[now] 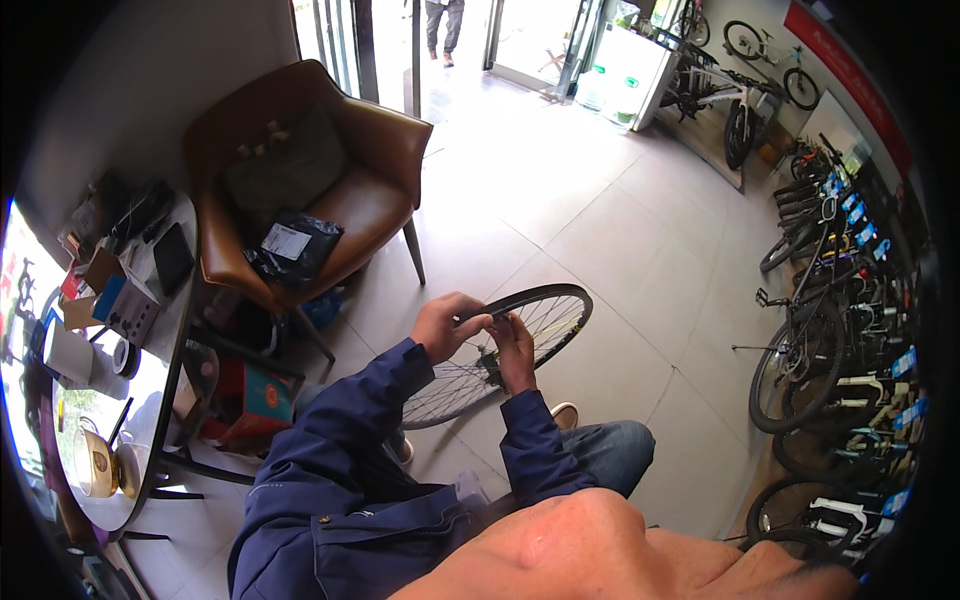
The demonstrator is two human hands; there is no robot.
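Note:
A bicycle wheel (489, 368) with a black rim and thin spokes stands tilted in front of me, between my legs. My left hand (448, 326) is closed over the upper part of its rim, thumb pointing right. Just beside it, my right hand (515, 354) reaches up from the inner side, its fingers pinched at the same stretch of rim. The two hands' fingertips nearly meet there. Whether a small part sits between the right fingertips is too small to tell. The wheel's lower edge is partly behind my left sleeve.
A brown armchair (385, 150) with a black plastic parcel (300, 248) stands ahead on the left. Left of me is a round table (150, 410) with boxes and a tablet; a red box (245, 400) lies beneath. Parked bicycles (800, 365) line the right. A person (445, 30) is by the doorway.

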